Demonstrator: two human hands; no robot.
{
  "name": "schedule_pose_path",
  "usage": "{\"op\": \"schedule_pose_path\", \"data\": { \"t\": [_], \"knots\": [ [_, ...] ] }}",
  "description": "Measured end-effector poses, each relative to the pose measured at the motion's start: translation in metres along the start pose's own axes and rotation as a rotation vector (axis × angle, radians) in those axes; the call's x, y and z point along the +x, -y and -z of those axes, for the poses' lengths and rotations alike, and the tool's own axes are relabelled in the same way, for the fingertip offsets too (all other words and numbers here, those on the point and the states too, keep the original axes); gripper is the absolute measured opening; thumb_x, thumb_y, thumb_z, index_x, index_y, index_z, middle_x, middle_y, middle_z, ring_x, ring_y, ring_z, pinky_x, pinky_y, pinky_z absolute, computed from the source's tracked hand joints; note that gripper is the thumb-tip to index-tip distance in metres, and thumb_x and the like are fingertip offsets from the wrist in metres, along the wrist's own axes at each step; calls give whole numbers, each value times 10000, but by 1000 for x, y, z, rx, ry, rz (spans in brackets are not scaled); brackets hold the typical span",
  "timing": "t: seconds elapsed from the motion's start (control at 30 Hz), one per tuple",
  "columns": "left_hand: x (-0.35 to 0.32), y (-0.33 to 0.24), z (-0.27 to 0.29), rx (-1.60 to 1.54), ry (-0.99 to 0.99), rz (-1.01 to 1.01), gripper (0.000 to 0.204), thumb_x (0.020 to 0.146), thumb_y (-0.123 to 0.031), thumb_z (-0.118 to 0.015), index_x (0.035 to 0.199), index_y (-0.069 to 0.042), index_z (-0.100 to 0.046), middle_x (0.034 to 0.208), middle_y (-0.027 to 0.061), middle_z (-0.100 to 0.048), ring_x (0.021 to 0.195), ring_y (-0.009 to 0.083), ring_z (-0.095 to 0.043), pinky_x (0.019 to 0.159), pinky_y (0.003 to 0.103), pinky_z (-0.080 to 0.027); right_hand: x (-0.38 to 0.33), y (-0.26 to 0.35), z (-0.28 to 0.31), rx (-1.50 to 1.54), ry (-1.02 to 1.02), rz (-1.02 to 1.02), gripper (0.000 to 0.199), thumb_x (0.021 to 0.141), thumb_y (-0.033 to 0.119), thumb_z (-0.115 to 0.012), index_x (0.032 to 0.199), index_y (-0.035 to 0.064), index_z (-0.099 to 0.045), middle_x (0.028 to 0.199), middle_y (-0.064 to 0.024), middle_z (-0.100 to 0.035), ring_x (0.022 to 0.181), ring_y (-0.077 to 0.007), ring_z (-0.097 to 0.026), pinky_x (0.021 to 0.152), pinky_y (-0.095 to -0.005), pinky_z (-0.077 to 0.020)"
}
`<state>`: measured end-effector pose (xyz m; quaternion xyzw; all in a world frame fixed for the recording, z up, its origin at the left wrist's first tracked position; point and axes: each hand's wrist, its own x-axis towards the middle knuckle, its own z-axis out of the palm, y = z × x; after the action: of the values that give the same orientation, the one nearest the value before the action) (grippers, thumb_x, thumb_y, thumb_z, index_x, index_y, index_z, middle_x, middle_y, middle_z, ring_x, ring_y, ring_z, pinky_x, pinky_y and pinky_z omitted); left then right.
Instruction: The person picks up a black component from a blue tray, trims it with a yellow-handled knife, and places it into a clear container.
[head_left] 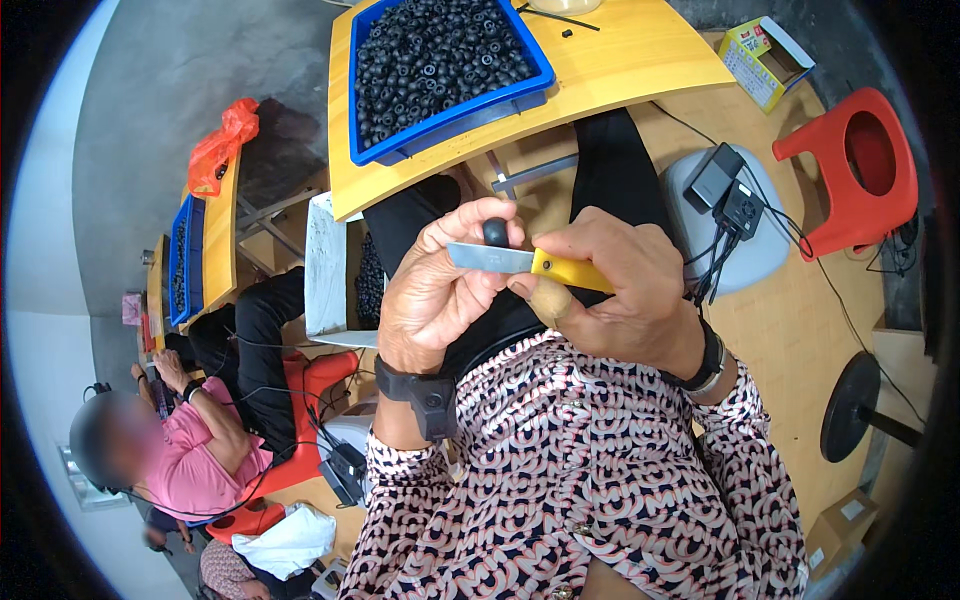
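Observation:
Between the thumb and fingers of my left hand [425, 290] is a small, round black part [495, 232], seemingly rubber or plastic. My right hand [630, 285] grips the yellow handle of a knife [575, 270]. Its short, wide metal blade [490, 258] points left and lies just below the black part, close to my left fingers; whether it touches the part I cannot tell. A tan cover wraps my right thumb [550, 300]. Both hands are held above my lap, in front of the table.
A blue tray [450, 112] full of small black parts stands on the yellow table [640, 60]. Left of my legs is a white box [325, 270] with more parts. Red stool [860, 170], grey stool [740, 250] with cables lie right. A co-worker in pink [210, 440] sits left.

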<state>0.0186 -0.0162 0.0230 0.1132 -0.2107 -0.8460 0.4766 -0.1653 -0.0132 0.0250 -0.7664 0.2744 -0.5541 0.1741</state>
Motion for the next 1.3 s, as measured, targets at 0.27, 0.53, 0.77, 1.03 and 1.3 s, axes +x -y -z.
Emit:
{"op": "schedule_pose_path", "data": {
  "t": [0.27,0.53,0.77,1.03,1.3],
  "knots": [
    [-1,1,0,38,-18,-12,387,795,-39,-614,1131,104,-484,971,190,-593,832,189,-618,697,232,-533,2,-1,-1,-13,-14,41,265,681,121,-701,859,7,-542,715,-89,-566,563,-224,-587,449,-296,-442],
    [-3,2,-1,66,-67,-24,393,795,-47,-620,1129,108,-482,961,190,-591,788,179,-622,673,220,-534,4,2,1,-45,19,41,254,689,119,-698,854,5,-541,725,-89,-575,578,-221,-596,452,-293,-447],
    [-4,1,-1,93,-106,-1,403,793,-53,-627,1128,114,-478,958,185,-587,740,165,-616,656,212,-533,4,1,0,-38,14,39,251,691,124,-699,848,6,-543,720,-88,-572,575,-220,-593,449,-293,-443],
    [-5,1,-3,109,-84,3,413,791,-64,-633,1131,114,-478,958,185,-582,750,161,-613,661,211,-533,3,1,0,-26,20,26,256,678,114,-702,848,6,-544,702,-81,-561,564,-212,-587,440,-290,-432],
    [-7,0,-6,156,-144,-13,404,788,-63,-634,1123,112,-491,951,179,-584,730,156,-606,657,212,-527,3,1,0,-40,16,36,261,671,111,-705,853,11,-548,698,-78,-561,559,-206,-586,430,-287,-426]
  ]
}}
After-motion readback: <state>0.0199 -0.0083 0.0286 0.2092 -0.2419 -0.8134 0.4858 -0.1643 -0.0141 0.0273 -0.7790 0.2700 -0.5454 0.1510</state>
